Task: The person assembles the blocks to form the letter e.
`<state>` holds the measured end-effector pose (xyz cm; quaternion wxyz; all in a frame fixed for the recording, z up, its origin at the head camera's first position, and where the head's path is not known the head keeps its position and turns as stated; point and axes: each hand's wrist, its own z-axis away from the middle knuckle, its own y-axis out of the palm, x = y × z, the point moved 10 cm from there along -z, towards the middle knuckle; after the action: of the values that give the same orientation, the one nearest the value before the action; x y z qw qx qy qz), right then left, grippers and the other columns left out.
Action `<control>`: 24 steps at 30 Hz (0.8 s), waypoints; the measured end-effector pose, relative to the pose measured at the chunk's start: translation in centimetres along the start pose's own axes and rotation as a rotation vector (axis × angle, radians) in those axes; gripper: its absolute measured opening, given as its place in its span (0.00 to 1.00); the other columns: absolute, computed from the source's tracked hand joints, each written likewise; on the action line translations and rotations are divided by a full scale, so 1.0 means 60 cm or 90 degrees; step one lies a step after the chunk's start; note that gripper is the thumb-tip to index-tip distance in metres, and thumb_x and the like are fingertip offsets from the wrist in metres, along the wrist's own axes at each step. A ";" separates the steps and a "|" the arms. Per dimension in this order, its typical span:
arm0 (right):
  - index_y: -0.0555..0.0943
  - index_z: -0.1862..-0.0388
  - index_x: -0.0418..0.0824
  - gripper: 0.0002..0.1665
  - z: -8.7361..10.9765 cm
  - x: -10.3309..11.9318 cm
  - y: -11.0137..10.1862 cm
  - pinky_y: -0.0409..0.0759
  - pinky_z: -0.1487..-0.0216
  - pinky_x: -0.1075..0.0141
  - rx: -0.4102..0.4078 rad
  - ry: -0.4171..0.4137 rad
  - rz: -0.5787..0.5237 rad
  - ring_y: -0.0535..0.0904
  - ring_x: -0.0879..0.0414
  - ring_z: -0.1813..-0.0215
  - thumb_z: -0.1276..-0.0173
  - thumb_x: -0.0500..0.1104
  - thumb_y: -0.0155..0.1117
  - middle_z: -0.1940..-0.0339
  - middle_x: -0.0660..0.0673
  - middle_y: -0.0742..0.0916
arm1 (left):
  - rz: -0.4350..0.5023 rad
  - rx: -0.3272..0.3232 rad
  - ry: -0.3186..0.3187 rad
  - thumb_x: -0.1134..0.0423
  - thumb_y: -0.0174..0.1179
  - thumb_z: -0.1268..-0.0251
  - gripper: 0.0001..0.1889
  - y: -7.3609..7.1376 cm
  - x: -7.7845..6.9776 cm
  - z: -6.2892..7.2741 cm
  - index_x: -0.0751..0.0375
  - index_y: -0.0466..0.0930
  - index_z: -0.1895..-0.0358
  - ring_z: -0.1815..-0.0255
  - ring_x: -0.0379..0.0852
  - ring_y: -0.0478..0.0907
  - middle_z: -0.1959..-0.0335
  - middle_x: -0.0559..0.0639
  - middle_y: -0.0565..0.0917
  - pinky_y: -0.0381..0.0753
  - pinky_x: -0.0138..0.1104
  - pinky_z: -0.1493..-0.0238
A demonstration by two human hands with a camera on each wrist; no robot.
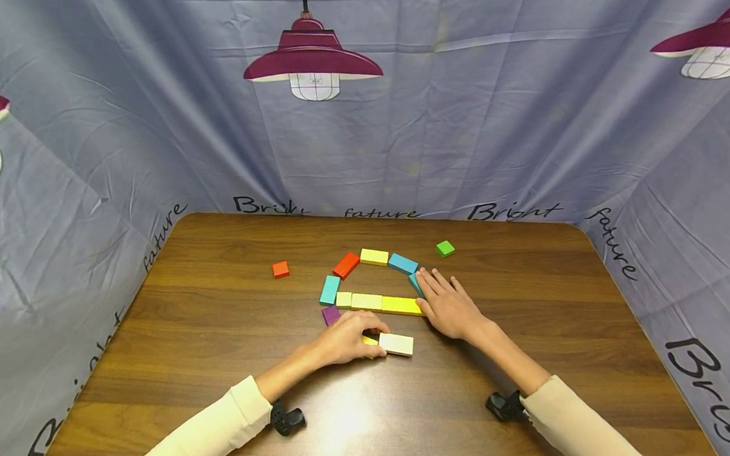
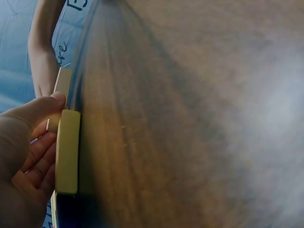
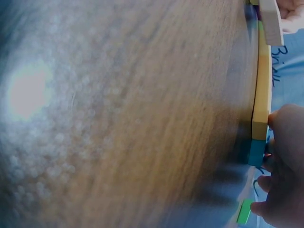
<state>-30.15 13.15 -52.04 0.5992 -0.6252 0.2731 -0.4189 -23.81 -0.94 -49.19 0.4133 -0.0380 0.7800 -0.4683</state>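
My left hand (image 1: 351,337) pinches a pale cream block (image 1: 396,344) between thumb and fingers, near the front of a block outline. A yellow block (image 2: 68,152) lies close beside that thumb in the left wrist view, partly covered by the hand in the head view. My right hand (image 1: 450,308) lies with extended fingers over a teal block (image 1: 415,283), mostly hidden. Its thumb is right at the end of a long yellow block (image 1: 402,305). That block forms a row with a pale yellow block (image 1: 366,302) and a smaller one (image 1: 343,300).
An arch of blocks curves behind the row: teal (image 1: 330,290), red (image 1: 346,265), yellow (image 1: 374,257) and blue (image 1: 403,263). A purple block (image 1: 331,316) sits by my left fingers. A small red block (image 1: 281,269) and a green block (image 1: 445,249) lie apart on the wooden table (image 1: 221,334).
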 end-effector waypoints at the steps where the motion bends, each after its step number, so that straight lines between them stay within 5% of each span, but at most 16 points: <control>1: 0.51 0.19 0.35 0.37 0.000 0.000 0.001 0.48 0.27 0.38 0.001 0.000 0.001 0.50 0.40 0.21 0.17 0.53 0.40 0.20 0.37 0.58 | -0.004 0.004 -0.001 0.59 0.75 0.44 0.15 0.002 0.000 0.001 0.58 0.86 0.54 0.55 0.39 0.80 0.57 0.46 0.86 0.78 0.31 0.51; 24: 0.52 0.20 0.34 0.37 -0.001 0.001 -0.004 0.49 0.27 0.37 -0.007 -0.002 -0.004 0.52 0.39 0.21 0.17 0.53 0.41 0.20 0.37 0.59 | -0.068 0.013 -0.008 0.55 0.75 0.46 0.15 0.014 -0.006 0.017 0.55 0.86 0.57 0.56 0.41 0.77 0.59 0.44 0.85 0.75 0.31 0.55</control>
<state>-30.21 13.10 -51.81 0.5947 -0.6298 0.2725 -0.4188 -22.61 -1.03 -49.81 0.3929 -0.0780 0.7695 -0.4974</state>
